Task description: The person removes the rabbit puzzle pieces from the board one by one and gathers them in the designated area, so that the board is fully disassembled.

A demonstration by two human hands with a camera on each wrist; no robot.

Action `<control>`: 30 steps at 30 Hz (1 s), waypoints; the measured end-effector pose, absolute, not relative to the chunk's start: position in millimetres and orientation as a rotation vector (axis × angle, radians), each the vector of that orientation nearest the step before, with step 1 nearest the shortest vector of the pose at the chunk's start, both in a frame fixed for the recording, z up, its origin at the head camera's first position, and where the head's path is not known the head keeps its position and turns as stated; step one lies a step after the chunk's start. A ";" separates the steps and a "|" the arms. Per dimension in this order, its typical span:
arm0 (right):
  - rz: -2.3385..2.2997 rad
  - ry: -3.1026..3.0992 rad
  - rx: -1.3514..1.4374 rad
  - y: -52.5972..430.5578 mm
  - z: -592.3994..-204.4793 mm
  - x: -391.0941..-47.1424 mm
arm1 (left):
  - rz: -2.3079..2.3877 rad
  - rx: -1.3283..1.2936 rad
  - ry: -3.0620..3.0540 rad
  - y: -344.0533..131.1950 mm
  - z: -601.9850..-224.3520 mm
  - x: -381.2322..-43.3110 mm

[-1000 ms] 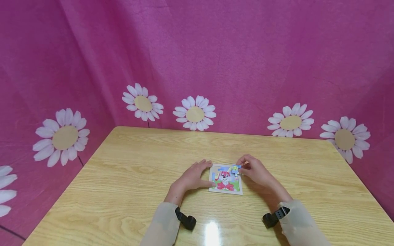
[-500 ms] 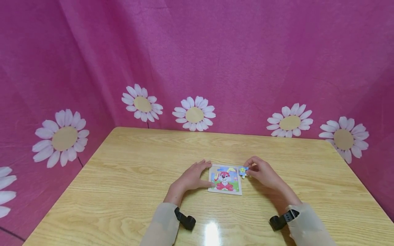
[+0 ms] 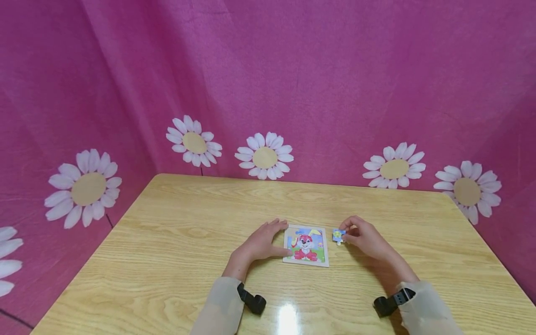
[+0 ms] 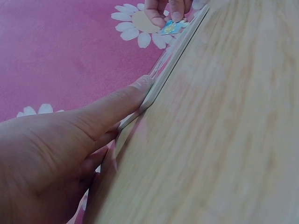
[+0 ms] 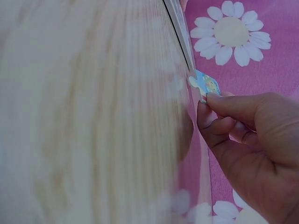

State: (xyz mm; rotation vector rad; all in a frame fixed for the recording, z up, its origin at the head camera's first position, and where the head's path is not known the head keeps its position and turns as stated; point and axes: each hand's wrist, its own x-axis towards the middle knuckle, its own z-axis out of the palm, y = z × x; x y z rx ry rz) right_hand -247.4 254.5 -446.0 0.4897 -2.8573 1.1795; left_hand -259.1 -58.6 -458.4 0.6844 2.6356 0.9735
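Note:
A small square jigsaw puzzle (image 3: 306,254) with a pale wooden frame lies flat on the table, showing a red-and-white cartoon animal with yellow ears. Pale patches show at its upper corners. My left hand (image 3: 261,241) rests along its left side, thumb straight over the near left edge and fingers at the far left corner. In the left wrist view, that thumb (image 4: 117,102) lies on the frame's edge. To the right of the frame, my right hand (image 3: 365,238) pinches a blue puzzle piece (image 3: 338,236) with a yellow flower between thumb and fingers.
The wooden table (image 3: 188,223) runs back to a pink curtain (image 3: 318,93) printed with white daisies. Black straps with wrist cameras sit on both forearms. A bright glare spot (image 3: 288,318) shows near the table's front.
My right hand has moved the puzzle piece rightward, from over the puzzle's far right corner to the table area beside it. The left hand and the puzzle have stayed in place.

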 end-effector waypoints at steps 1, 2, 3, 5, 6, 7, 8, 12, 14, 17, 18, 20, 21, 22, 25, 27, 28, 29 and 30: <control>1.183 -2.859 0.494 255.2 -445.9 -247.4 | 0.972 0.685 2.637 -58.6 -458.5 -259.1; 1.183 -2.860 0.492 255.6 -445.9 -247.4 | 0.971 0.686 2.639 -58.8 -458.4 -259.0; 1.182 -2.862 0.491 255.9 -445.9 -247.5 | 0.971 0.686 2.639 -58.9 -458.2 -258.9; 1.176 -2.876 0.481 256.3 -445.8 -247.6 | 0.971 0.690 2.638 -59.4 -458.2 -258.6; 1.174 -2.882 0.478 256.5 -445.8 -247.8 | 0.974 0.691 2.637 -59.6 -458.0 -258.5; 1.169 -2.891 0.473 256.7 -445.9 -248.1 | 0.977 0.693 2.637 -59.8 -457.7 -258.3; 1.165 -2.899 0.467 256.9 -446.0 -248.6 | 0.980 0.695 2.635 -60.1 -457.6 -258.2; 1.146 -2.918 0.473 257.4 -446.0 -250.4 | 0.993 0.692 2.632 -60.0 -457.4 -258.0; 1.140 -2.922 0.485 257.5 -445.7 -250.7 | 0.995 0.690 2.629 -59.9 -457.0 -257.8; 1.143 -2.933 0.492 257.2 -445.4 -251.2 | 0.995 0.688 2.627 -59.7 -456.5 -257.7; 1.142 -2.939 0.491 257.3 -445.7 -251.7 | 0.993 0.687 2.628 -59.7 -456.5 -257.7; 1.147 -2.957 0.480 257.3 -446.3 -252.9 | 0.985 0.688 2.633 -59.6 -456.5 -257.7; 1.152 -2.967 0.474 257.3 -446.5 -253.5 | 0.985 0.687 2.635 -59.5 -456.8 -257.9; 1.158 -2.975 0.467 257.4 -446.7 -254.2 | 0.983 0.686 2.636 -59.5 -456.9 -257.9; 1.171 -2.999 0.450 257.2 -447.0 -255.9 | 0.985 0.683 2.637 -59.5 -457.1 -257.9; 1.171 -3.015 0.440 257.1 -447.0 -256.5 | 0.985 0.680 2.636 -59.7 -457.2 -258.1; 1.171 -3.021 0.438 257.0 -447.0 -256.8 | 0.981 0.683 2.637 -59.8 -457.2 -258.1; 1.170 -3.026 0.439 256.9 -446.8 -257.0 | 0.977 0.682 2.637 -59.9 -457.2 -258.2; 1.169 -3.031 0.441 257.0 -446.7 -257.1 | 0.975 0.682 2.636 -60.0 -457.4 -258.3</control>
